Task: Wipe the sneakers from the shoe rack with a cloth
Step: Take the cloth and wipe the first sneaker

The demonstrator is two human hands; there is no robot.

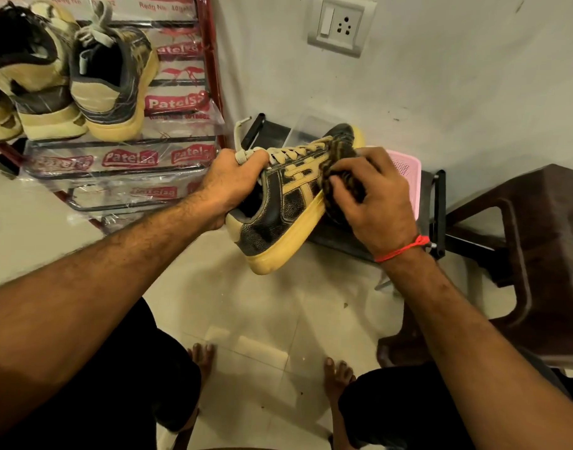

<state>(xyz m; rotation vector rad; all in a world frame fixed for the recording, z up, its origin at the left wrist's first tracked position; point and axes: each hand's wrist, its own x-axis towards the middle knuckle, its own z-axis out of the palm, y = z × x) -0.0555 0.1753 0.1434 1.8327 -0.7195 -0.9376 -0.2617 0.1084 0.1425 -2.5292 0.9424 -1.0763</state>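
Above the tiled floor (246, 303), beside the shoe rack (210, 76), hangs a dark sneaker (288, 203) with tan stripes and yellowed sole. The left hand (233, 180) grips its tongue; the right hand (376, 203) presses a striped cloth (342, 157) against its side.
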